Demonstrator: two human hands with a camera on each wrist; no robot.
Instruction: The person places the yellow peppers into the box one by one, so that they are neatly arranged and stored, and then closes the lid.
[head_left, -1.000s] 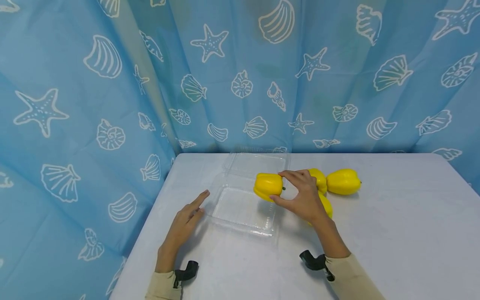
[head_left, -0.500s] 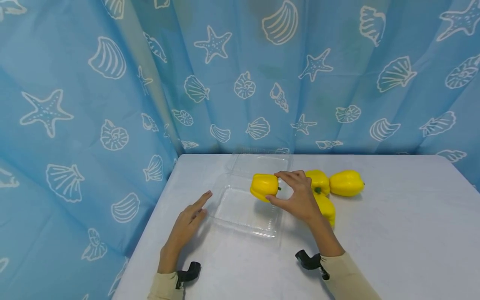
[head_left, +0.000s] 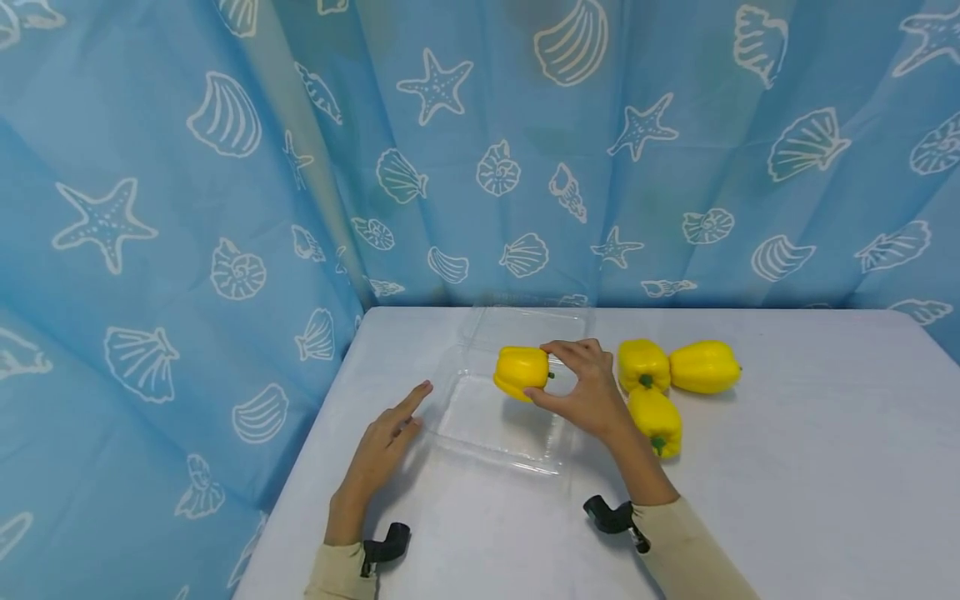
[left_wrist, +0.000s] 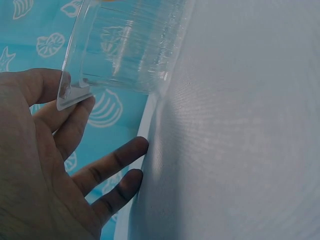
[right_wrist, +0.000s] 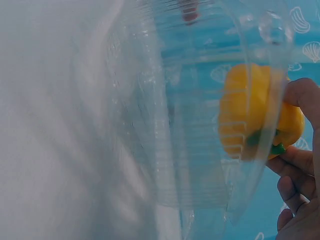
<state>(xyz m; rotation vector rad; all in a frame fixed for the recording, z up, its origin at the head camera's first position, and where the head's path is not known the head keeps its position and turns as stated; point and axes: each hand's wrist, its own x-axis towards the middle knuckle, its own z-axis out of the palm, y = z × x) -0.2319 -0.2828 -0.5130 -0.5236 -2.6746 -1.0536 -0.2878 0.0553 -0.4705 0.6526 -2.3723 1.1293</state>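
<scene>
A yellow bell pepper (head_left: 521, 372) hangs over the clear plastic container (head_left: 491, 457), its green stem toward my right hand (head_left: 592, 392). My right thumb and fingers grip the stem end; in the right wrist view the same bell pepper (right_wrist: 237, 112) shows through the container's clear wall. The container stands with its lid (head_left: 525, 329) folded back behind it. My left hand (head_left: 382, 446) is at the container's left side with its fingers spread. In the left wrist view the fingertips are right at the rim corner (left_wrist: 75, 95).
Three more yellow bell peppers (head_left: 655, 421) lie grouped on the white table (head_left: 810, 467) right of my right hand. A blue curtain (head_left: 450, 167) with white shells and starfish hangs behind the table and along its left. A black camera mount sits on each wrist.
My right hand has moved a little left with the bell pepper, farther over the container, uncovering the peppers behind it. My left hand stays beside the container. The head view has shifted slightly.
</scene>
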